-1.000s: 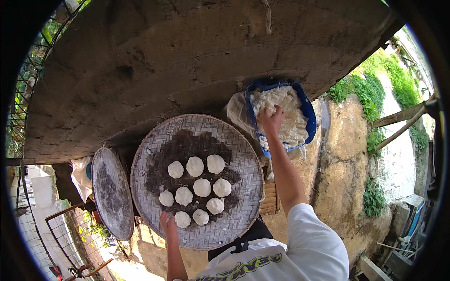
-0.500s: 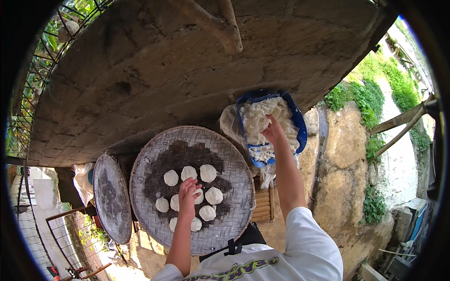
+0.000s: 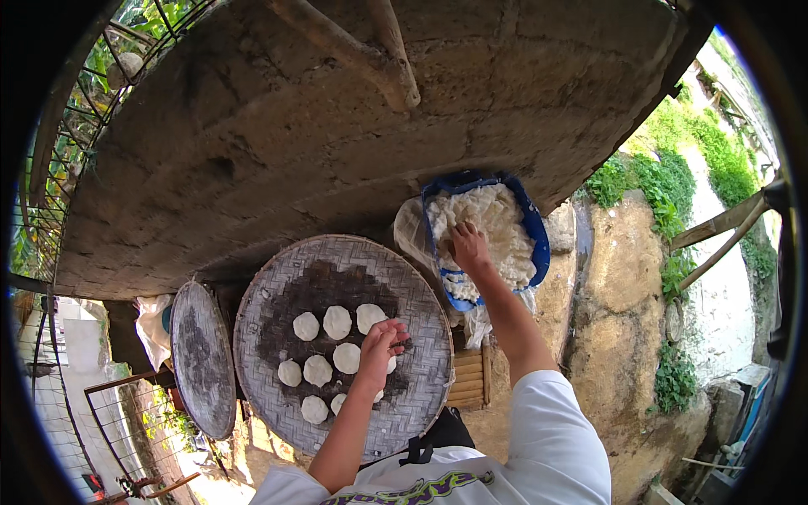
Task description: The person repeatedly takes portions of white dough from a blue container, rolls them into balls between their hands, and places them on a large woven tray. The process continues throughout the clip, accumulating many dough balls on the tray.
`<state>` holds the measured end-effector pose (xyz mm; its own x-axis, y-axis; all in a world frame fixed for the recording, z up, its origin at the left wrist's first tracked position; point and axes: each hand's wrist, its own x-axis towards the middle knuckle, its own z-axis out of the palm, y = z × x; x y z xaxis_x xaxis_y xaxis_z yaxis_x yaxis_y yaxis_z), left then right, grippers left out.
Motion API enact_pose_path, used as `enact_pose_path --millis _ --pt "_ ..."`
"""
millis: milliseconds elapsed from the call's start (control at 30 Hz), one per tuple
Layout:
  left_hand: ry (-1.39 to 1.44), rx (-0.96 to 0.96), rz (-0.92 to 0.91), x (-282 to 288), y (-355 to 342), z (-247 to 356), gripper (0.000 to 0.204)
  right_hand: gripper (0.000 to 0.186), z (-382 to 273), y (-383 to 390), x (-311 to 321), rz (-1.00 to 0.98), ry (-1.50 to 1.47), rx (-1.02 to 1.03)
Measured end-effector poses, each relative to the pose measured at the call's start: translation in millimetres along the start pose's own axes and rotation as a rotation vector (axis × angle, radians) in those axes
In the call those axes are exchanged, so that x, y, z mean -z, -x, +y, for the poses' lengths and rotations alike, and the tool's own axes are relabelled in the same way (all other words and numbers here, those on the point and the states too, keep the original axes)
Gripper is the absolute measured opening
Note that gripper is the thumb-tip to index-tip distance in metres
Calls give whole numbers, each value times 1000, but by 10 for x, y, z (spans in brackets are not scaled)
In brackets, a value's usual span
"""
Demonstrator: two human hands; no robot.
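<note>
My right hand (image 3: 469, 250) reaches into a blue tub (image 3: 539, 225) of soft white dough (image 3: 505, 215). Its fingers are bent and sunk into the dough near the tub's left side. My left hand (image 3: 383, 343) hovers over the right part of a round woven tray (image 3: 282, 263). Its fingers are loosely curled and apart, and nothing shows in them. Several flattened white dough balls lie on the tray, such as one dough ball (image 3: 318, 370) in the middle; my left hand and forearm partly cover the ones on the right.
A second round woven tray (image 3: 202, 360) leans at the left. Behind everything rises a brown wall (image 3: 252, 160) with a forked wooden pole (image 3: 391, 71) against it. Clear plastic (image 3: 410, 225) hangs beside the tub. Wooden slats (image 3: 470, 379) show below it, and paved ground (image 3: 623, 269) lies to the right.
My right hand has gone from above the dough down into it, moving left. My left hand has moved right across the tray, uncovering dough balls in the middle.
</note>
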<state>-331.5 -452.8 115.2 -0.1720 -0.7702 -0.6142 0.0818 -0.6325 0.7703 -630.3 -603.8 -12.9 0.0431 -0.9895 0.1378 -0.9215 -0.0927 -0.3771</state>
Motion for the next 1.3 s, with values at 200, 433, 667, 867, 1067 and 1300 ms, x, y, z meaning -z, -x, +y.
enact_pose_path --millis 200,433,667,867,1067,1300 --pt "115 72 161 557 218 -146 29 52 -18 298 -67 456 113 -238" --pt "91 49 81 231 -123 -12 26 63 -79 57 -357 -80 -738 -783" --pt "284 21 -96 -704 -756 204 23 64 302 56 370 -110 -1399 -986" --pt "711 222 123 -1672 -1470 259 31 57 159 125 1028 78 -1669 -801" --pt "968 310 -379 -1911 -1778 396 46 41 -128 199 1339 114 -697 -388" --pt "968 255 -405 -1926 -1827 403 32 17 -370 140 1781 135 -182 80"
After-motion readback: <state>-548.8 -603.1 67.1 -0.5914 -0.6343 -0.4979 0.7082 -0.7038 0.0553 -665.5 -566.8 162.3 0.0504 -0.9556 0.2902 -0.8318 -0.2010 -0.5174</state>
